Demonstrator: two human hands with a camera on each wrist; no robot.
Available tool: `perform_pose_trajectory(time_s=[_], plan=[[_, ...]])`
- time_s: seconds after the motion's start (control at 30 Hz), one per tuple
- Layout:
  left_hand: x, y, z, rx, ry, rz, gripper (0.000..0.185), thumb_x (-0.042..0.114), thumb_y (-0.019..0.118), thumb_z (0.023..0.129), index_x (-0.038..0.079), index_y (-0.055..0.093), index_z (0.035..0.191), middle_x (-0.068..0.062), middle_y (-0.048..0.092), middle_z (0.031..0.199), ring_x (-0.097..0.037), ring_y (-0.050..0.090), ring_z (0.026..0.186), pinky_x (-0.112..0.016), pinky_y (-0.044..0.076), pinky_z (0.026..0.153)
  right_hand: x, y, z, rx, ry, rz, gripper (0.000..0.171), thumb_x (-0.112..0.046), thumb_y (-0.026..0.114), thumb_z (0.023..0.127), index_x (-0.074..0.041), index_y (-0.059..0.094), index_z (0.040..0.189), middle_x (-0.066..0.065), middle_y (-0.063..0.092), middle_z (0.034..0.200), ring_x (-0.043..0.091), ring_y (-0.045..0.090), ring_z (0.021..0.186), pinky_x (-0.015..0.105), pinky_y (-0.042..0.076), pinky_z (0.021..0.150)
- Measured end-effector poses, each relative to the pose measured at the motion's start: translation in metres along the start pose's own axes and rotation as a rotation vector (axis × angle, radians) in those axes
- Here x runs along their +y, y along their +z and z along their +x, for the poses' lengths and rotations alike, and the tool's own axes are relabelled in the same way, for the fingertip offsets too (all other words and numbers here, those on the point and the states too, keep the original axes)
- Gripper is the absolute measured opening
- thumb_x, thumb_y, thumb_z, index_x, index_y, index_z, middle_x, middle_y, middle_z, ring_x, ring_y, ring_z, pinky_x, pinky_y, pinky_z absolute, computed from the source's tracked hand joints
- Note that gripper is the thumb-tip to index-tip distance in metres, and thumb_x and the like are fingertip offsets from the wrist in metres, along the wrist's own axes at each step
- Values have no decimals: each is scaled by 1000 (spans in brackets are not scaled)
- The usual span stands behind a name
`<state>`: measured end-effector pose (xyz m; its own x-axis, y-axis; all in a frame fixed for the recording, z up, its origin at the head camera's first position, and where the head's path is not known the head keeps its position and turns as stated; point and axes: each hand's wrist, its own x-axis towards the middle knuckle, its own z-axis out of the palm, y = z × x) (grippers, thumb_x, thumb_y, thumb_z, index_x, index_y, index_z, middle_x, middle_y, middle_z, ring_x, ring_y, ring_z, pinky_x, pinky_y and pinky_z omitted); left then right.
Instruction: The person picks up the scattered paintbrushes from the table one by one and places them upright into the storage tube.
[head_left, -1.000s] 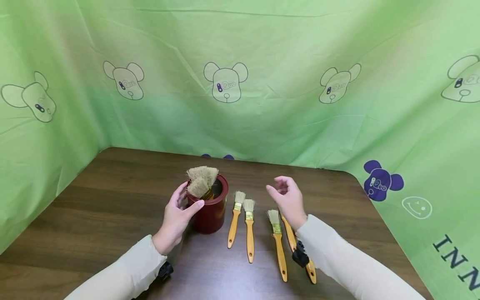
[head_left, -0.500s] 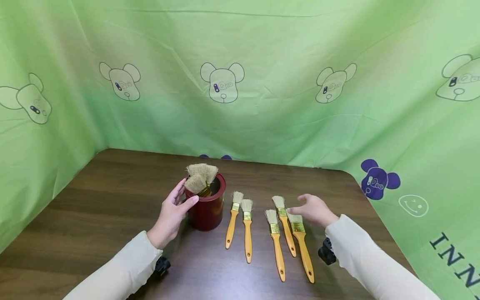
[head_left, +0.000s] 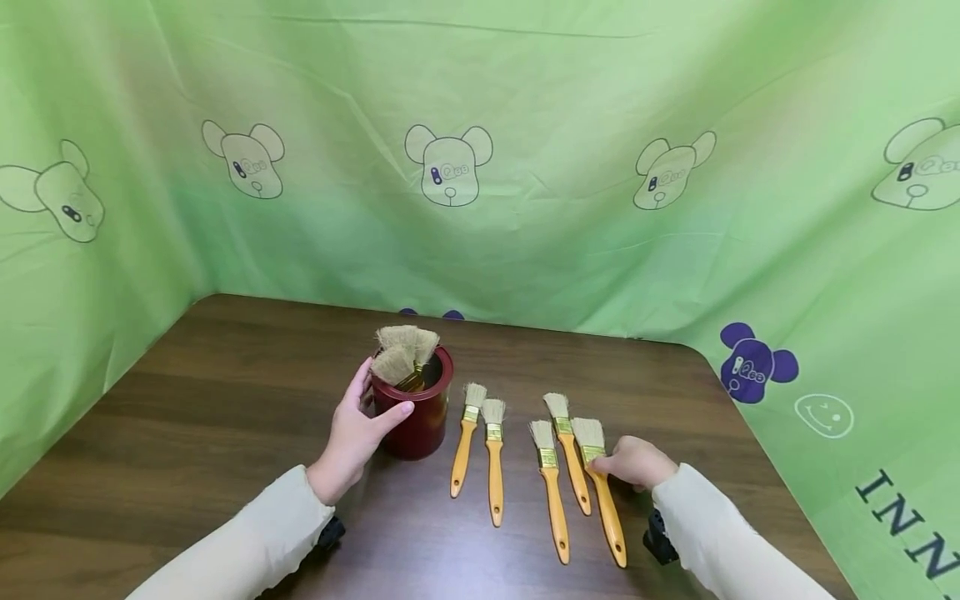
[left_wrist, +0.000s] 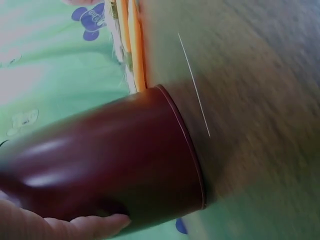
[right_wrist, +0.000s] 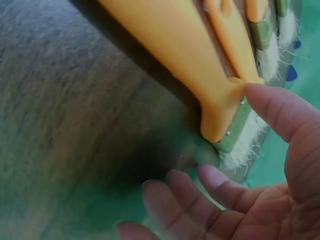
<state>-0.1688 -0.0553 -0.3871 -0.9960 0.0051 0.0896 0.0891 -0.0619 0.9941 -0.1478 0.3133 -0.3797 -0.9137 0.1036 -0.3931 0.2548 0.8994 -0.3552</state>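
Green bear-print sheeting backs the dark wooden table, where the right hand has dropped to pinch the rightmost yellow-handled flat paintbrush near its ferrule, apparently starting a pickup; the left hand still grips the dark red cylindrical pot.

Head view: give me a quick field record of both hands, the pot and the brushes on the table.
left hand: grips the side of the red pot
right hand: at the ferrule of the rightmost brush, thumb touching it; brush lies on the table
pot contents: brushes standing bristles up
loose brushes: five on the table, handles toward the person
backdrop: green cloth with bear prints
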Motion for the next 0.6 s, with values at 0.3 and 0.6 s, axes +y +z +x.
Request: perform_pose_trajectory(time_s=[0.3,0.6], plan=[[1,5,6,62,-15,-24,81,4,73,80,4,28,148,-23,38,143,-36,36,132,-49,31,107,-1,6,3,27,-13,1,49,-30,67,85,-17,32,53,-7,25,51,8,26,45,21,25,45],[0,-8,18,-48,-30,14,81,4,70,80,6,26,149,-23,40,135,-38,41,127,-45,39,99,-4,8,2,28,15,44,45,-26,69,83,-16,37,52,-5,28,48,10,27,43,22,23,44]])
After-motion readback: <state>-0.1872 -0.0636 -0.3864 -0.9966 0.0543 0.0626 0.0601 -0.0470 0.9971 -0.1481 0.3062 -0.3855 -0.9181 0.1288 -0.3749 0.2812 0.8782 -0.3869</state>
